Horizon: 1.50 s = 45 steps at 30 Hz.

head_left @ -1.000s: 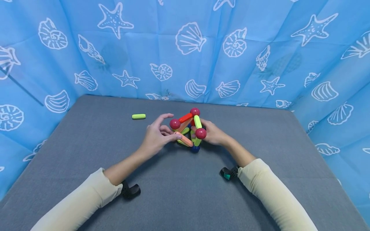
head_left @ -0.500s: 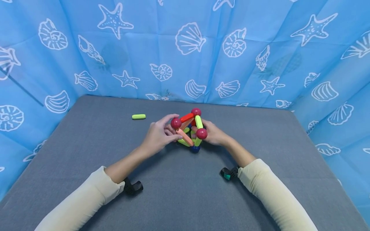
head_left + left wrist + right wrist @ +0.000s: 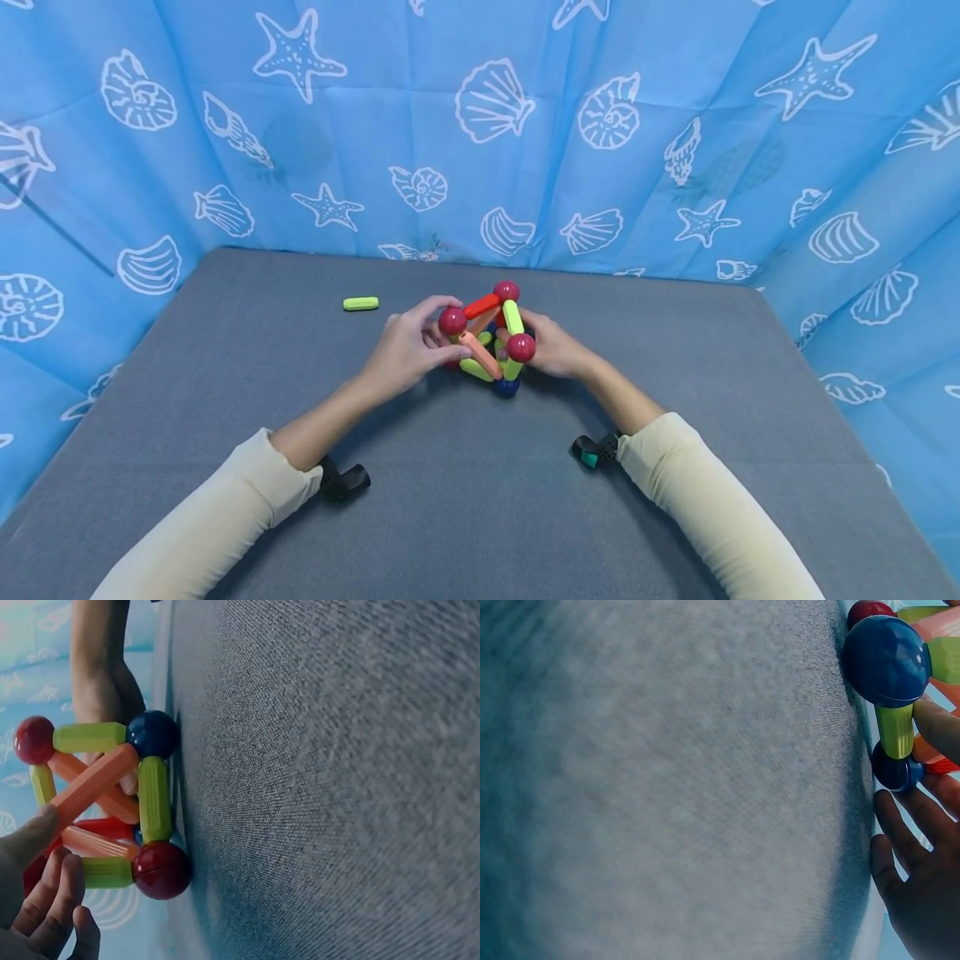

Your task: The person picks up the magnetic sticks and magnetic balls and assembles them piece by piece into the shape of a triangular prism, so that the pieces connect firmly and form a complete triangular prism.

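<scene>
Both hands are at a frame of magnetic rods and balls [image 3: 512, 317] standing on the grey table. Red balls form its top corners; a blue ball [image 3: 889, 660] is low on the near side. The left hand [image 3: 405, 346] grips its left corner, index finger at the red ball [image 3: 452, 321] and thumb pressed to the end of an orange magnetic rod [image 3: 97, 780]. That rod slants down to the near blue ball. From the right, the right hand [image 3: 553, 343] steadies the frame, thumb by a green rod [image 3: 895, 731] and other fingers beside the farther blue ball; the frame partly hides it.
A loose light-green magnetic rod [image 3: 361, 303] lies on the grey cloth-covered table [image 3: 480, 508], left of the frame. Behind and along both sides hangs a blue curtain [image 3: 420, 108] with shell and starfish prints. Black wrist devices show at both sleeves.
The left index finger has come down from a raised position to the red ball. The orange rod's upper end has shifted slightly up and right. The right hand stays in place.
</scene>
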{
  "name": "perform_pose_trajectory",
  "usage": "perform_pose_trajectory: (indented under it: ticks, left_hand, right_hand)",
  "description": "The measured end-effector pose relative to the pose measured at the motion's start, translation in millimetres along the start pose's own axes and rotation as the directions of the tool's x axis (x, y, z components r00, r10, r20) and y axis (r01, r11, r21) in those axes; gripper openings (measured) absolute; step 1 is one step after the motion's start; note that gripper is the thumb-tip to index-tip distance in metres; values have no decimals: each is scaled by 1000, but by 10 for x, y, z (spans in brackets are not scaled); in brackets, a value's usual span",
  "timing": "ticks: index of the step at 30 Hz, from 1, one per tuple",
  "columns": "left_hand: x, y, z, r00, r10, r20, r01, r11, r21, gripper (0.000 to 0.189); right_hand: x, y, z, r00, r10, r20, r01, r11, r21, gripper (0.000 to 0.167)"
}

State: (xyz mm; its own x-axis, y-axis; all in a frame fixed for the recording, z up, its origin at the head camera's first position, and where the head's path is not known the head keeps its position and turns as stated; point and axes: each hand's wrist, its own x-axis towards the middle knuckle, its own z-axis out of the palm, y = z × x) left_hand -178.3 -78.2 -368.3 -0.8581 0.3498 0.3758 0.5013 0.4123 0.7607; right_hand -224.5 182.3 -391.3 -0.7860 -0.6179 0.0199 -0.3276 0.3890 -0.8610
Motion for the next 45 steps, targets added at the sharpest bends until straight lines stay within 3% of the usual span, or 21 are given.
perform_pose_trajectory:
  ticks: [5,10,15,19,22,25,28,30,32,38,45]
  left_hand:
    - [16,-12,14,1000,25,-19,-25,999,28,50]
    - [20,-57,-80,999,9,53,-9,1000,5,54]
    - [33,-209,-355,990,-50,128,46,998,37,42]
    - [55,-446,-625,994,-88,67,79,988,130,47]
    - [58,-638,-814,989,-149,10,145,971,192,61]
    - [38,-786,-962,964,-267,0,262,945,193,72]
    - [5,-891,-1059,922,-387,12,379,909,175,77]
    - [-17,-948,-1093,901,-434,20,425,889,169,76]
    - [-38,-991,-1108,891,-453,20,445,881,159,72]
    - [-42,-1058,-1097,893,-451,-4,446,881,161,67]
    - [-18,-1083,-1029,916,-401,-28,397,893,211,61]
  right_hand:
    - [-8,-1,2,1000,12,0,-12,1000,9,33]
    - [1,1,5,1000,27,-5,-27,1000,9,30]
    - [10,5,4,999,39,-11,-39,999,0,32]
    - [15,4,-5,999,32,-8,-32,999,0,34]
    - [15,10,-11,1000,29,-3,-29,1000,10,33]
    - [14,12,-12,1000,28,1,-28,999,16,32]
    - [14,11,-10,1000,24,2,-24,1000,12,32]
    - [16,7,-7,1000,27,2,-27,1000,11,32]
    - [20,1,-6,1000,25,1,-25,1000,13,32]
    - [28,-3,-9,1000,28,2,-28,999,18,32]
    - [13,3,-3,1000,26,11,-26,998,57,35]
